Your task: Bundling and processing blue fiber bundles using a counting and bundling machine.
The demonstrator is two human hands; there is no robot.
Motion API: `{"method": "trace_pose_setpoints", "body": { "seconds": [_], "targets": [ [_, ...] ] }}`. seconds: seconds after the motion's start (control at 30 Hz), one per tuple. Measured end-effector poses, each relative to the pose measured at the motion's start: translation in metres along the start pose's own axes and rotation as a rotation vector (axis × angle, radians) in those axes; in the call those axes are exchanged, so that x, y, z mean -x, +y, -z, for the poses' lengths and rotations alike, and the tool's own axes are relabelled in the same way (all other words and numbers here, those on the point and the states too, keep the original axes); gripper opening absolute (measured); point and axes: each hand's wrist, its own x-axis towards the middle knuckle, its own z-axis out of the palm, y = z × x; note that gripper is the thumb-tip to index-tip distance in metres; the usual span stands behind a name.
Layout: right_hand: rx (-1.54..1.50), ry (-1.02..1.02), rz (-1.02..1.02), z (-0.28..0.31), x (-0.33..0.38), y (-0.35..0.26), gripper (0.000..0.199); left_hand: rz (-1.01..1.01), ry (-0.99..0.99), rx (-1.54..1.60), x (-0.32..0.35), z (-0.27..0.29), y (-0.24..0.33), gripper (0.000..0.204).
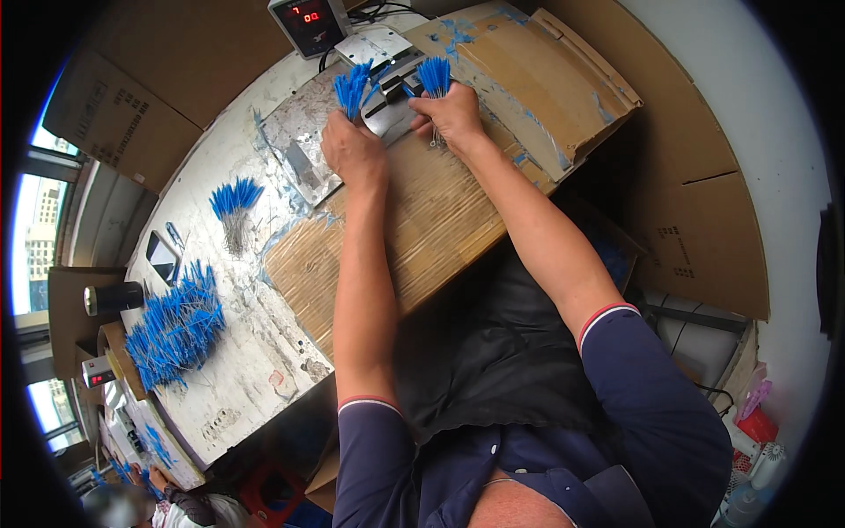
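Note:
My left hand [354,151] is closed round a bundle of thin blue-sleeved wires [352,88], their blue ends pointing up and away from me. A second bundle of blue-sleeved wires [435,76] stands upright in my right hand [453,116], with bare metal ends hanging below the fingers. The right thumb and forefinger come together near a small metal bench machine [400,81]; whether they pinch a single wire cannot be made out. Both hands are beside this machine, the left on its near left side, the right on its right.
A box with a red digital display [310,22] stands behind the machine. Worn cardboard [396,229] covers the near bench edge, and a carton [546,79] lies right. On the left are a small wire bundle [235,207], a big wire pile [176,327] and a phone [163,255]. Another person [189,506] sits lower left.

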Motion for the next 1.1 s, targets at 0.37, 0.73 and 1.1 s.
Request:
{"method": "trace_pose_setpoints", "body": {
  "seconds": [0.37, 0.73, 1.1],
  "targets": [
    [-0.166, -0.185, 0.000, 0.018, 0.008, -0.001, 0.017, -0.060, -0.224, -0.004, 0.000, 0.006, 0.007, 0.018],
    [-0.153, -0.224, -0.053, 0.021, 0.011, -0.009, 0.016, -0.069, -0.225, 0.008, 0.001, 0.007, 0.007, 0.017],
    [-0.106, -0.112, -0.005, 0.012, 0.014, -0.006, 0.013, -0.139, -0.180, -0.096, 0.003, 0.004, 0.002, 0.012]
  ]
}}
